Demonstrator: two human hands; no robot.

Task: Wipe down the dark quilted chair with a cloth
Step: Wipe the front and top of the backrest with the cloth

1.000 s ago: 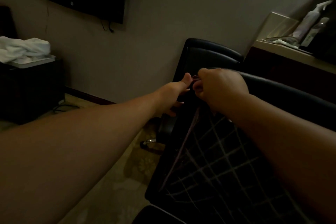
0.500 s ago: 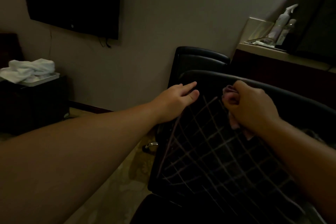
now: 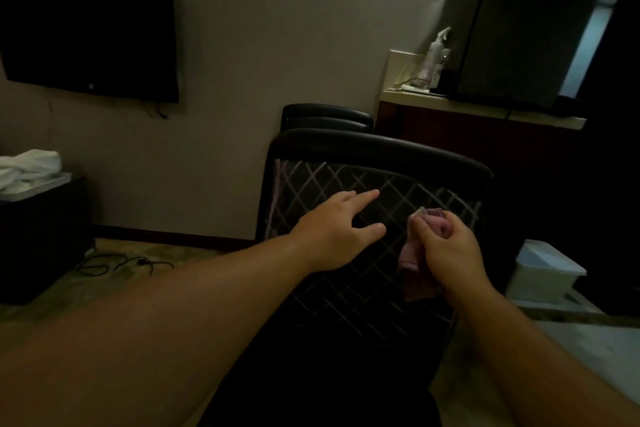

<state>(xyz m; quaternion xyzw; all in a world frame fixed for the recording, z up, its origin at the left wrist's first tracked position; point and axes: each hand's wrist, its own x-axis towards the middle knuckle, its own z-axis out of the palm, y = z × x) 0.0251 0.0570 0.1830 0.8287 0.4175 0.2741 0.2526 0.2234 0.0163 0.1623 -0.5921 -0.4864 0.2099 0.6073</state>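
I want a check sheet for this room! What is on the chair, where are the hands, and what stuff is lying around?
Surface: dark quilted chair, its diamond-stitched back facing the camera.
Job's things: pink cloth, bunched and hanging in front of the chair back.
Clutter: white towels on a dark stand at left; spray bottle on the counter; white bin on the floor at right.
Hands: left hand, fingers straight, over the chair back; right hand grips the cloth.
Cables: black cord looped on the floor.
Surroundings: wall TV; second dark chair behind; dim light.
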